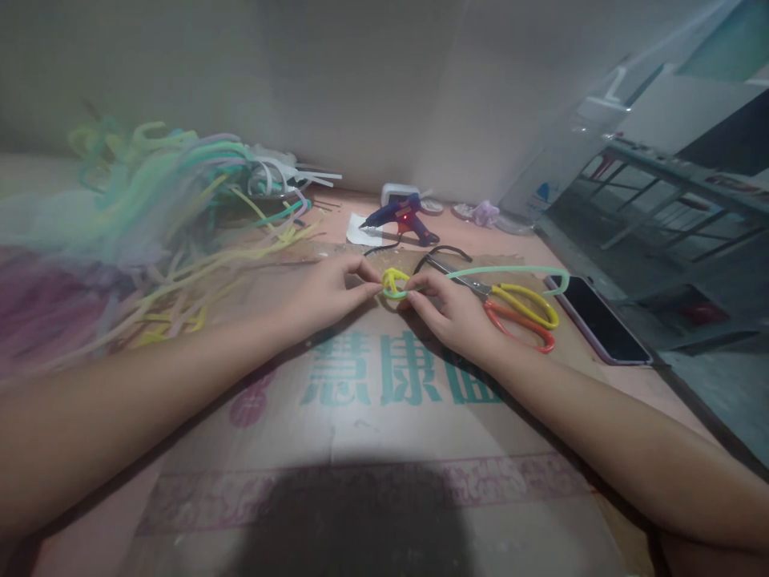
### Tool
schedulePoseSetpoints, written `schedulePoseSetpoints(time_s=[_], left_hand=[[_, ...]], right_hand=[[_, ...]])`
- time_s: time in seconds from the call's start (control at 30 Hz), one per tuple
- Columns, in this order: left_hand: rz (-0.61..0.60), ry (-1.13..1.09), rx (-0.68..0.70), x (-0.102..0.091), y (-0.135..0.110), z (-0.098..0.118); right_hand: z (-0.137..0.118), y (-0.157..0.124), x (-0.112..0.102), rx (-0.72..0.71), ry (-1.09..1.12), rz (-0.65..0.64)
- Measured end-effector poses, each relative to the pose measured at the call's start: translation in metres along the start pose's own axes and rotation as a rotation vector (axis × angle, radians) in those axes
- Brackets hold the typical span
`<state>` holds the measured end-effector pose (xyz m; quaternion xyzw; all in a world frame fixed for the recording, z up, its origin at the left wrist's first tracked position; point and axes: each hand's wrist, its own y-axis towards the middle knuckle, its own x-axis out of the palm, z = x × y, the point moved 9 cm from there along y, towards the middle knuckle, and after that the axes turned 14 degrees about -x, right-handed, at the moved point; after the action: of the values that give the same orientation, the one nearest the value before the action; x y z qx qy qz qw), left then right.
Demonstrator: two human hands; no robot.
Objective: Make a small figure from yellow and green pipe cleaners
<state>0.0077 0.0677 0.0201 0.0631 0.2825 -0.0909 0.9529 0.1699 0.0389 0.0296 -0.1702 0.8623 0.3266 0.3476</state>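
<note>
On the big cardboard sheet [372, 433] with green letters, a blurry pile of fuzzy sticks [150, 208] lies far to the left. A dark phone [601, 320] rests at the right edge, and the scissors [520, 308] lie just beside the right hand [456, 308]. A glue gun [402, 218] sits further back. The left hand [328, 292] pinches a small yellow loop [393, 280] in the middle. The right hand pinches the green stick [510, 271] where it meets that loop. I think small, slow turns with both pinches kept tight would work best, so the loop does not spring open. Fingertips cover the join, so I cannot tell how the two sticks wrap together.
</note>
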Motion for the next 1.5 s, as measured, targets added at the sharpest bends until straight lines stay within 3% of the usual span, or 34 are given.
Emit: schedulePoseSetpoints(time_s=[0.37,0.73,0.97,1.5], left_hand=[[0.040,0.045,-0.010,-0.0033,-0.0031,0.0015],[-0.025,-0.002,0.007,0.0008,-0.0031,0.0057],[-0.002,0.033,0.031,0.0008,-0.0046,0.0062],[-0.013,0.001,0.025,0.0011,-0.0035,0.0087]], right_hand=[[-0.0006,0.0004,-0.0022,-0.013,-0.049,0.004],[-0.0030,0.0018,-0.0030,-0.025,-0.071,0.004],[-0.0052,0.0029,-0.0054,-0.031,-0.127,0.010],[-0.0034,0.0011,-0.0035,-0.009,-0.067,-0.001]])
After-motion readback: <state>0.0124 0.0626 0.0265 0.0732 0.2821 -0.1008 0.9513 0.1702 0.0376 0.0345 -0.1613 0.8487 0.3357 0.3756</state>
